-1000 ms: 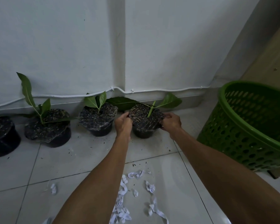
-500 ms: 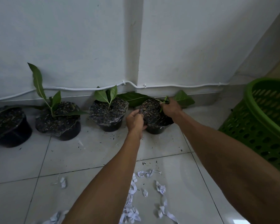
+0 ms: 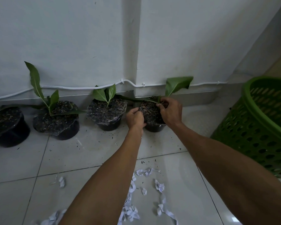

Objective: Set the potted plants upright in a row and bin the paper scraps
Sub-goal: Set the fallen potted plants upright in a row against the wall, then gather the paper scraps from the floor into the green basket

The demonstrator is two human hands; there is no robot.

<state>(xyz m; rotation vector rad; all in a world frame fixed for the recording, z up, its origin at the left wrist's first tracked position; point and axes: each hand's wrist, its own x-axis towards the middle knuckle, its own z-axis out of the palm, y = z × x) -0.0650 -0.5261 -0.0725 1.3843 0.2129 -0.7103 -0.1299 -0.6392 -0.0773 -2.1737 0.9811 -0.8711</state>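
The left hand [image 3: 135, 118] grips the near-left rim of the rightmost pot [image 3: 153, 116], while the right hand [image 3: 169, 110] pinches the plant's stem [image 3: 159, 101] at the soil. That pot stands at the right end of a row of four along the far wall. Paper scraps [image 3: 133, 192] litter the near floor tiles [image 3: 88, 151], and the green basket [image 3: 258, 120] stands at the right.

Home interior: tiled floor [image 3: 177, 184], white wall [image 3: 55, 38], laundry basket [image 3: 258, 127].
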